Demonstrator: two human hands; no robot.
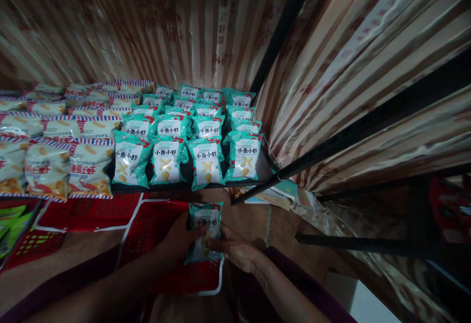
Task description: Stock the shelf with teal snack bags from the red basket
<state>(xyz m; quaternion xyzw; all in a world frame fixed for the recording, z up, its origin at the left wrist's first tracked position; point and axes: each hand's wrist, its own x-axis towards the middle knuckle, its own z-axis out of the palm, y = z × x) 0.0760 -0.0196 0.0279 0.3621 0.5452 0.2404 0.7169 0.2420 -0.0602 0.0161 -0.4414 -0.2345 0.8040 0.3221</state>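
Observation:
My left hand (181, 237) and my right hand (237, 247) hold one teal-and-white snack bag (205, 217) between them, one at each side, with the printed front facing up toward me. Below the bag is a red plastic basket (147, 220) with a pale rim. Just beyond my hands, matching teal snack bags (206, 159) stand upright in several rows on a dark shelf (176, 186). The fingers behind the held bag are hidden.
White-and-orange snack bags (90, 168) fill the shelf's left part. Another red basket (88, 212) and green packets (13, 220) lie lower left. Black metal bars (331, 132) cross on the right before a striped curtain (331, 68). A white box (368, 303) is at lower right.

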